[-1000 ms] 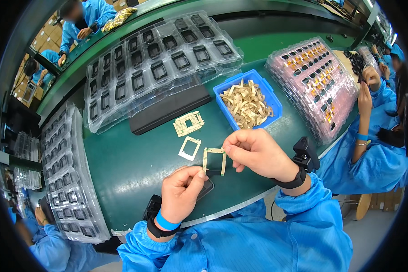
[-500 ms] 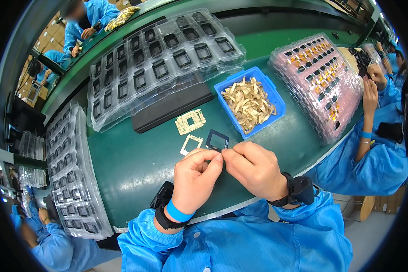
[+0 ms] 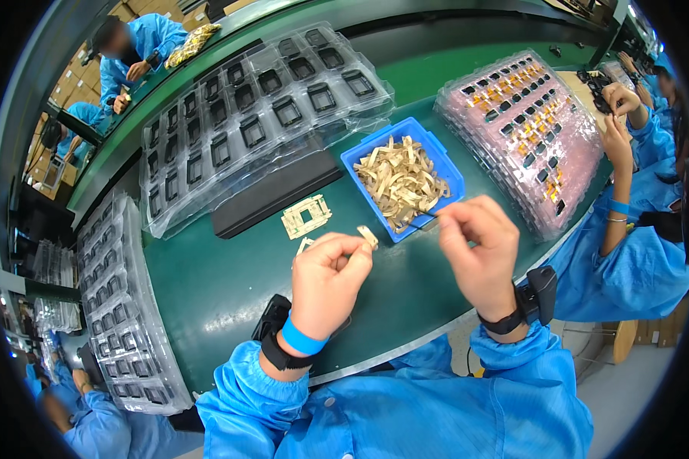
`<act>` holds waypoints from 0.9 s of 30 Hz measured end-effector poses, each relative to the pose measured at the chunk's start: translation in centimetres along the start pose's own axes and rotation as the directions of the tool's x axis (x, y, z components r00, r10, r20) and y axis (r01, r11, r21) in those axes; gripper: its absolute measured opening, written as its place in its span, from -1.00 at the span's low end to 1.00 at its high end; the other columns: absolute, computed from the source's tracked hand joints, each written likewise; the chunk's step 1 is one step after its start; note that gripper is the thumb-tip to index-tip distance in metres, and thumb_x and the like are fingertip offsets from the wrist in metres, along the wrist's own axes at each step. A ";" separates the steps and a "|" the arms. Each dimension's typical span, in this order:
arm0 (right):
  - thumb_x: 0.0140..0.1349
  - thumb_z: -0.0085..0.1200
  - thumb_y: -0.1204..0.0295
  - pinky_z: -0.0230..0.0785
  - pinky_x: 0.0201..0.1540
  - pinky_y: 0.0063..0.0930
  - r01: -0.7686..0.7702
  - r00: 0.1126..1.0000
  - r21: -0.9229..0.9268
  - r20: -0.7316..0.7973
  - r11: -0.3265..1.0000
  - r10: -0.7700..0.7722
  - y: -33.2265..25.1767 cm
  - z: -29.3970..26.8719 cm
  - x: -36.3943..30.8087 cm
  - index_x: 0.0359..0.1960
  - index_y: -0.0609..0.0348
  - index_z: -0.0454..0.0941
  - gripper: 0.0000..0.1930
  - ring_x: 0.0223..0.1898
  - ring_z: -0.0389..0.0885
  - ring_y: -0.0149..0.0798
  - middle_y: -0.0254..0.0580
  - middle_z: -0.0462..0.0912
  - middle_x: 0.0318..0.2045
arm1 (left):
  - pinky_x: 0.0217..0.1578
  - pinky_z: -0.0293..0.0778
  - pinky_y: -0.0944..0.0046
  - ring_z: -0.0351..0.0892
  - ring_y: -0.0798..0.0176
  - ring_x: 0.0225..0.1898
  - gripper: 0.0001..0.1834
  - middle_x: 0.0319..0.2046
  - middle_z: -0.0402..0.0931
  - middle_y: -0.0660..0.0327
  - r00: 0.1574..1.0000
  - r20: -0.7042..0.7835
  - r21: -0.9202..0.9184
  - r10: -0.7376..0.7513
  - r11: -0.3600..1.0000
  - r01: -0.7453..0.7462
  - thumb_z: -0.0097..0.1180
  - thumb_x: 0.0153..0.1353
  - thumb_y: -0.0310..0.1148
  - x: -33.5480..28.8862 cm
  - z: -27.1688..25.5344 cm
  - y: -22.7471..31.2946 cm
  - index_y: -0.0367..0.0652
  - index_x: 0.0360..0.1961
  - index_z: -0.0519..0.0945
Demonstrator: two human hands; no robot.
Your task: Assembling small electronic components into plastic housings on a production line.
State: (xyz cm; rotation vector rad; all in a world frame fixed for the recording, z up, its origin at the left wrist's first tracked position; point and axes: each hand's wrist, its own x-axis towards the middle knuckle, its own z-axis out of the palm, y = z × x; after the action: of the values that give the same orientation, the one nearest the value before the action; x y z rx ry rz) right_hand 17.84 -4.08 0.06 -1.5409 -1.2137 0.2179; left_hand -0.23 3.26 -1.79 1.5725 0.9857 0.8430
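Near the middle of the green table, my left hand (image 3: 331, 275) pinches a small cream strip (image 3: 368, 237) between thumb and forefinger. My right hand (image 3: 479, 249) is raised at the right, its fingertips closed on a thin dark piece (image 3: 419, 225). That piece shows only as a narrow line across the near corner of a blue bin (image 3: 453, 164), so its full shape cannot be made out. Many curled cream strips (image 3: 402, 180) fill the bin. Beyond my left hand lies a flat cream cut-out sheet (image 3: 306, 216); another cream piece (image 3: 305, 245) is partly hidden by that hand.
Clear plastic trays of black frames (image 3: 253, 130) rest at the back on a black box (image 3: 275, 195). More such trays (image 3: 119, 306) stand at left. Stacked pink trays (image 3: 520, 138) of small parts are at right. A co-worker's hands (image 3: 620, 115) are beyond them.
My hands have come apart, the right one moving right toward the bin. The dark square frame between them no longer shows face-on. A cream strip now stands out from my left fingertips.
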 end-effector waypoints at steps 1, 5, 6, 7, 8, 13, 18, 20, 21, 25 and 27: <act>0.17 0.17 0.61 0.47 -0.45 -0.60 -0.020 0.999 0.022 -0.027 1.000 0.021 0.3 -0.4 0.1 -0.32 0.33 0.64 -0.94 -0.49 0.60 -0.44 -0.22 0.57 -0.44 | -0.45 0.31 0.53 0.39 0.58 -0.45 -0.89 -0.41 0.54 0.31 1.000 0.004 -0.004 0.003 1.000 -0.003 0.19 0.23 -0.52 0.7 0.3 0.3 -0.38 -0.38 0.66; 0.18 0.16 0.62 0.48 -0.45 -0.61 -0.064 0.995 0.055 -0.072 0.996 0.068 1.0 -1.5 0.0 -0.31 0.33 0.63 -0.93 -0.50 0.60 -0.45 -0.23 0.57 -0.44 | -0.50 0.26 0.55 0.32 0.63 -0.52 -0.83 -0.55 0.52 0.44 0.998 0.014 0.037 -0.060 0.998 0.059 0.32 0.17 -0.38 3.7 1.5 1.1 -0.30 -0.35 0.70; 0.18 0.16 0.62 0.48 -0.45 -0.61 -0.073 0.994 0.058 -0.080 0.996 0.077 1.0 -1.6 0.0 -0.31 0.33 0.63 -0.93 -0.49 0.60 -0.45 -0.24 0.57 -0.44 | -0.50 0.26 0.54 0.32 0.64 -0.51 -0.82 -0.54 0.52 0.44 0.993 0.032 0.025 -0.117 0.993 0.116 0.32 0.17 -0.37 4.3 1.6 1.5 -0.30 -0.34 0.70; 0.18 0.16 0.62 0.48 -0.45 -0.61 -0.071 0.994 0.057 -0.081 0.996 0.076 0.9 -1.7 0.0 -0.31 0.33 0.63 -0.93 -0.49 0.60 -0.45 -0.24 0.57 -0.44 | -0.51 0.26 0.54 0.33 0.64 -0.51 -0.81 -0.53 0.53 0.43 0.984 0.051 0.014 -0.173 0.985 0.173 0.32 0.17 -0.36 4.6 1.7 1.8 -0.30 -0.32 0.71; 0.18 0.16 0.62 0.47 -0.45 -0.61 -0.060 0.995 0.057 -0.076 0.997 0.065 0.9 -1.7 0.0 -0.31 0.33 0.63 -0.93 -0.50 0.60 -0.46 -0.24 0.57 -0.44 | -0.52 0.24 0.53 0.32 0.63 -0.53 -0.82 -0.55 0.52 0.43 0.991 0.021 0.000 -0.134 0.991 0.134 0.30 0.19 -0.37 4.7 1.9 1.4 -0.29 -0.33 0.71; 0.14 0.19 0.63 0.46 -0.48 -0.55 -0.008 0.996 0.001 -0.084 1.000 0.008 0.5 -0.9 -0.3 -0.30 0.29 0.64 -0.91 -0.49 0.62 -0.37 -0.20 0.57 -0.43 | -0.57 0.20 0.51 0.26 0.61 -0.60 -0.74 -0.60 0.48 0.43 0.999 -0.040 -0.026 -0.016 1.000 0.015 0.23 0.27 -0.25 4.1 1.7 0.6 -0.28 -0.34 0.70; -0.09 0.32 0.59 0.47 -0.44 -0.37 0.450 0.893 -0.218 0.093 0.866 -0.440 0.1 2.1 -2.4 -0.25 0.16 0.65 -0.71 -0.45 0.60 -0.17 -0.21 0.58 -0.38 | -0.63 0.08 0.49 0.19 0.62 -0.64 -0.74 -0.59 0.47 0.44 0.973 0.072 -0.142 -0.219 0.963 0.228 0.17 0.32 -0.25 0.7 0.5 2.2 -0.26 -0.37 0.65; -0.10 0.33 0.58 0.46 -0.45 -0.37 0.506 0.862 -0.180 0.155 0.844 -0.483 -0.2 2.9 -3.2 -0.25 0.15 0.65 -0.71 -0.45 0.59 -0.19 -0.23 0.58 -0.37 | -0.63 0.06 0.50 0.19 0.63 -0.64 -0.79 -0.58 0.47 0.44 0.970 0.043 -0.235 -0.238 0.941 0.242 0.16 0.31 -0.31 -0.4 -0.3 1.3 -0.26 -0.37 0.63; -0.05 0.31 0.56 0.44 -0.48 -0.40 0.484 0.866 -0.080 0.184 0.872 -0.464 -0.2 3.5 -3.5 -0.26 0.15 0.65 -0.74 -0.48 0.58 -0.23 -0.23 0.58 -0.38 | -0.64 0.05 0.52 0.19 0.64 -0.64 -0.84 -0.56 0.48 0.43 0.967 0.012 -0.324 -0.256 0.914 0.246 0.15 0.30 -0.37 -1.0 -0.9 0.9 -0.25 -0.36 0.62; 0.08 0.27 0.52 0.37 -0.53 -0.53 -0.068 0.950 0.037 0.306 0.997 0.054 -1.8 2.7 -2.7 -0.28 0.19 0.64 -0.84 -0.56 0.55 -0.37 -0.23 0.57 -0.44 | -0.62 0.07 0.54 0.22 0.66 -0.62 -0.93 -0.52 0.51 0.41 0.952 0.023 -0.271 -0.305 0.915 0.299 0.14 0.27 -0.48 -3.0 -3.2 0.2 -0.22 -0.34 0.63; 0.14 0.24 0.49 0.34 -0.55 -0.58 -0.153 0.921 0.028 0.366 0.988 0.132 -1.9 2.9 -1.9 -0.30 0.23 0.64 -0.88 -0.60 0.54 -0.45 -0.22 0.60 -0.47 | -0.59 0.14 0.56 0.27 0.66 -0.58 -0.95 -0.46 0.53 0.39 0.943 0.033 -0.262 -0.331 0.908 0.328 0.14 0.26 -0.52 -3.8 -3.8 -0.1 -0.24 -0.34 0.63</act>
State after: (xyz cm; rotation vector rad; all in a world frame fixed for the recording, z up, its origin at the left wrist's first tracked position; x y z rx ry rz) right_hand 13.89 -4.04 -0.31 -1.5854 -1.3669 0.6534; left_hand -5.22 1.36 -1.21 1.1343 1.0636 0.7121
